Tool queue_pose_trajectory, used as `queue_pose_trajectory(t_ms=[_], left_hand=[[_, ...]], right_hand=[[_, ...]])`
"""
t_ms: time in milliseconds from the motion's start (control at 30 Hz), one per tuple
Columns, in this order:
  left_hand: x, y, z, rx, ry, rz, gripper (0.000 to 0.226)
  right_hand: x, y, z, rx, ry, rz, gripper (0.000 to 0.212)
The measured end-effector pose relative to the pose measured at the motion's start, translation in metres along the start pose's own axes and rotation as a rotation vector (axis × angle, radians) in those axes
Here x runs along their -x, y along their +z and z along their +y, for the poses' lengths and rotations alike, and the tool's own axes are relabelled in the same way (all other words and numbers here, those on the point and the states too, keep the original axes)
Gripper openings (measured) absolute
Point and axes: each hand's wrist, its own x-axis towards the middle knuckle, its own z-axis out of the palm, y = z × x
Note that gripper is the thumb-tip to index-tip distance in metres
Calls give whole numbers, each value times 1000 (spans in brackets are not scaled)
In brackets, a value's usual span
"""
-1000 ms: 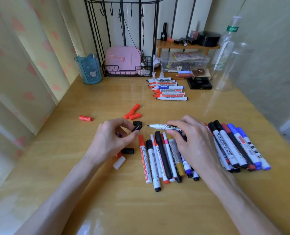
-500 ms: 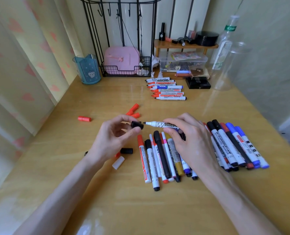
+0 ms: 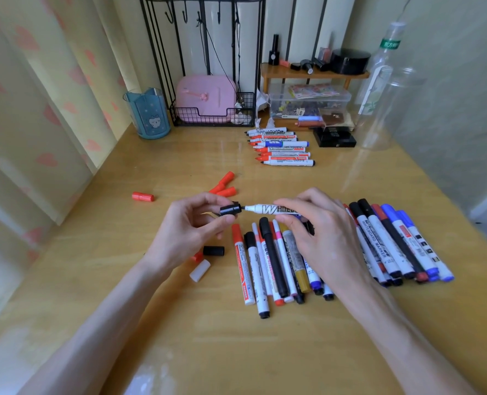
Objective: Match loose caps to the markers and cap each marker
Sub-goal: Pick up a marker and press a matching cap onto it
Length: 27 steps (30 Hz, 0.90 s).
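1. Two hands meet above the counter [image 3: 122, 280]: the left hand [image 3: 188, 235] pinches a black cap [image 3: 230, 210] in curled fingertips.
2. The right hand [image 3: 319, 235] grips the whiteboard marker [image 3: 268, 209], barrel crosswise, tip pointing at the left hand.
3. Cap mouth faces the tip, right at it. They look lined up, so a straight push should seat it.

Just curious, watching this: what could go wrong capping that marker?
The black cap in the left hand just meets the bare tip of the marker; a tilted push might smear ink. It might also be the wrong fit, since a spare black cap lies on the table. The right hand could nudge the pens beneath it.
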Motion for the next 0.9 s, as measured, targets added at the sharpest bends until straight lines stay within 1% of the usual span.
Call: queue_pose_trajectory(t_ms=[167, 333, 467, 567, 900], left_hand=[[0, -2, -3, -113, 78, -49, 20], [4, 1, -5, -334, 137, -47, 25], [5, 4, -4, -492, 295, -7, 30], [7, 5, -2, -493, 364, -4, 29], [9, 12, 3, -490, 432, 18, 19]], right_hand=[[1, 0, 4, -7, -41, -32, 25], [1, -1, 8, -86, -66, -104, 28], [4, 3, 8, -153, -54, -133, 30], [5, 5, 10, -194, -58, -104, 28], [5, 3, 8, -161, -99, -72, 26]])
